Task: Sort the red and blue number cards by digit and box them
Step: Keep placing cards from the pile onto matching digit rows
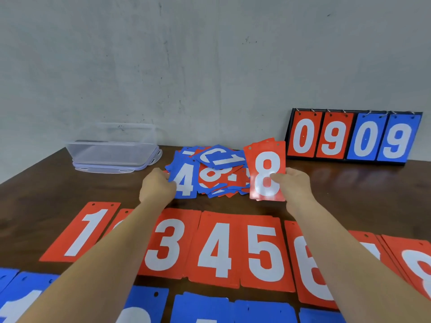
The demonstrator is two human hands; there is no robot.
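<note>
A loose pile of number cards (210,176) is heaped mid-table (349,190). A container (112,152) is set on its lid (105,169) to the left, and a flip scoreboard (354,136) is stood at the right against the wall (210,66). A row of digit cards (217,248) is laid before the pile, with a second row (205,308) nearer still.

Between the left hand (157,186) and the right hand (295,186) the loose pile of cards (217,173) fills the gap, no way through at worktop level. The left hand grips the blue 4 card (185,180) at the pile's left edge; the right holds the red 8 card (267,173) up at its right edge. Left of the left hand, bare worktop (46,194) runs open to the clear box (112,152) by the wall. Right of the right hand, another open stretch, closed at the back by the scoreboard (354,136). Nearer than both hands, the red row (219,248) lies edge to edge under the forearms, the blue row (203,308) nearer still.
</note>
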